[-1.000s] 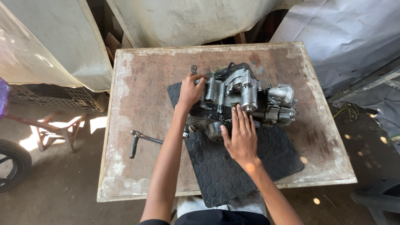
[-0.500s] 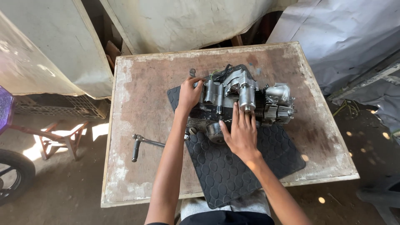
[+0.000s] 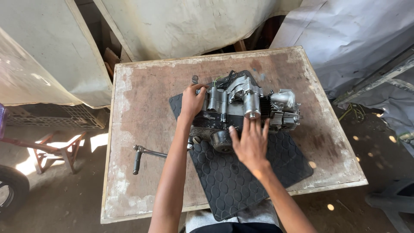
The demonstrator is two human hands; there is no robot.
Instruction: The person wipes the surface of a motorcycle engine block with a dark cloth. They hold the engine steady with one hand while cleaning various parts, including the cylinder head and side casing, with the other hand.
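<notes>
On the worn wooden table [image 3: 142, 108], a grey motorcycle engine [image 3: 241, 108] sits on a black hex-patterned rubber mat [image 3: 241, 181]. Left hand [image 3: 192, 101] curls around the engine's left end, fingers closed on the casing. Right hand [image 3: 250, 144] rests flat, fingers spread open against the near side, gripping nothing. Kick-start lever [image 3: 144, 155] juts left over the tabletop.

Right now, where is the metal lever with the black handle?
In the head view, the metal lever lies on the bare wooden table, off the left edge of the black rubber mat, beside the left forearm and left of the engine.
</notes>
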